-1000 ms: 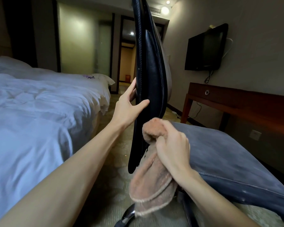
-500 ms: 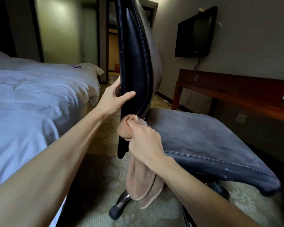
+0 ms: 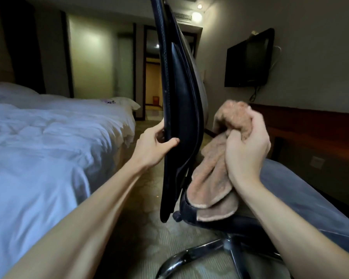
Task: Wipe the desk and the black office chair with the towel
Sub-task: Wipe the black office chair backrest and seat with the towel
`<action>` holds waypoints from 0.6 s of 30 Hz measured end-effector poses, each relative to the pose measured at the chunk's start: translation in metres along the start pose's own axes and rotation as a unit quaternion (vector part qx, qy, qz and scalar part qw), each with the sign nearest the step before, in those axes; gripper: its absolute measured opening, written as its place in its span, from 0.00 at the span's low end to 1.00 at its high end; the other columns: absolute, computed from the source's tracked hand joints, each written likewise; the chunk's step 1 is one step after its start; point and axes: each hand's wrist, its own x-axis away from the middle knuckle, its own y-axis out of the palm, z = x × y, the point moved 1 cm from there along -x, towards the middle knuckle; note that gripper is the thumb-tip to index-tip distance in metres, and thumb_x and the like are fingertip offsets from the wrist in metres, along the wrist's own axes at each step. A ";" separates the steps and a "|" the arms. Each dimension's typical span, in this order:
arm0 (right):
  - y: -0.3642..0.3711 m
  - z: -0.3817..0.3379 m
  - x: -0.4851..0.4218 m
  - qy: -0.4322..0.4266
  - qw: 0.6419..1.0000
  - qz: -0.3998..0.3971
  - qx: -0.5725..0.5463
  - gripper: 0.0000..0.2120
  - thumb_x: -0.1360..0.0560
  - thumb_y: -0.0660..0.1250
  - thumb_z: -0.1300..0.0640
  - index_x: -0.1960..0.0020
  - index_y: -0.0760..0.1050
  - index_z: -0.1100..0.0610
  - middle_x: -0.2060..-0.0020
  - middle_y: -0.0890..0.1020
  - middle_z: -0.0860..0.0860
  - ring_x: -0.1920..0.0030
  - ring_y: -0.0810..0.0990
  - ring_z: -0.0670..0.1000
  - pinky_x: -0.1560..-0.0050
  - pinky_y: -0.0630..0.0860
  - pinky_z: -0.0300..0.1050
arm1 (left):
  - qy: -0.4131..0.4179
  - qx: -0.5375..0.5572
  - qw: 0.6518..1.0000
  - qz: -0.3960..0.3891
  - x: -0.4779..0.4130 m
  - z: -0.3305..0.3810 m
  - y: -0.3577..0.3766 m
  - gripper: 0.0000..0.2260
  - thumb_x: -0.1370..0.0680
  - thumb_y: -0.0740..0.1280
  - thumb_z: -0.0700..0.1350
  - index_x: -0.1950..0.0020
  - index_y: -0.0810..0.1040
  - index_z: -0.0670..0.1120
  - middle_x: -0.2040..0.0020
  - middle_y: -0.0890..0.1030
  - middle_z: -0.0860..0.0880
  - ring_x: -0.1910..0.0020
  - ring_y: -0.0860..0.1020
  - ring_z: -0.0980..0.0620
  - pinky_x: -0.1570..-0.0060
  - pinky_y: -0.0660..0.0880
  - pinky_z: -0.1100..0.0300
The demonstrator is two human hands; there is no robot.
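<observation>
Hanging from the right hand (image 3: 248, 150), whose fingers are curled tight round its bunched top, the towel (image 3: 212, 178) is held just beside the backrest (image 3: 183, 121) of the black office chair (image 3: 177, 77), its loose tail draped on the rear of the seat (image 3: 302, 198); the backrest's edge is gripped by the left hand (image 3: 153, 146); the chair could be swung on its chrome base (image 3: 228, 245) if that grip is slackened under a hard wipe; the tail could be snagged in the gap below the backrest; the desk (image 3: 310, 125) stands well apart.
</observation>
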 end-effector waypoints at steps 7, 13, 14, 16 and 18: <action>0.063 -0.007 0.029 0.041 0.987 -0.154 0.023 0.39 0.25 0.67 0.67 0.18 0.58 0.53 0.18 0.60 0.50 0.19 0.55 0.45 0.20 0.52 0.40 | -0.007 -0.009 1.000 0.028 0.011 0.015 0.004 0.31 0.27 0.73 0.59 0.24 0.72 0.62 0.41 0.84 0.63 0.39 0.81 0.62 0.35 0.78 0.51; 0.048 0.022 0.053 -0.095 0.952 -0.221 0.189 0.39 0.23 0.66 0.66 0.17 0.56 0.54 0.17 0.57 0.49 0.19 0.45 0.44 0.20 0.55 0.47 | -0.053 0.047 0.997 -0.032 0.010 0.010 -0.014 0.29 0.22 0.74 0.47 0.22 0.70 0.58 0.32 0.79 0.62 0.33 0.75 0.66 0.30 0.70 0.62; 0.041 0.026 0.060 -0.113 0.942 -0.236 0.211 0.38 0.25 0.67 0.68 0.18 0.59 0.53 0.19 0.61 0.50 0.19 0.50 0.46 0.22 0.63 0.50 | -0.069 0.069 0.995 -0.029 0.011 0.011 -0.018 0.26 0.20 0.72 0.45 0.23 0.72 0.56 0.34 0.79 0.62 0.35 0.77 0.65 0.31 0.71 0.62; 0.024 0.033 0.064 -0.125 0.937 -0.239 0.221 0.36 0.28 0.67 0.69 0.22 0.70 0.50 0.24 0.72 0.48 0.22 0.66 0.50 0.31 0.76 0.55 | -0.095 0.138 0.986 -0.015 0.014 0.016 -0.021 0.20 0.17 0.66 0.40 0.25 0.73 0.48 0.36 0.81 0.54 0.39 0.82 0.59 0.39 0.77 0.64; 0.012 0.032 0.056 -0.106 0.960 -0.196 0.167 0.32 0.32 0.65 0.69 0.30 0.79 0.50 0.33 0.81 0.48 0.29 0.73 0.48 0.34 0.79 0.57 | -0.113 0.181 0.977 0.000 0.016 0.022 -0.023 0.17 0.15 0.60 0.35 0.27 0.75 0.43 0.39 0.83 0.50 0.44 0.84 0.58 0.48 0.79 0.68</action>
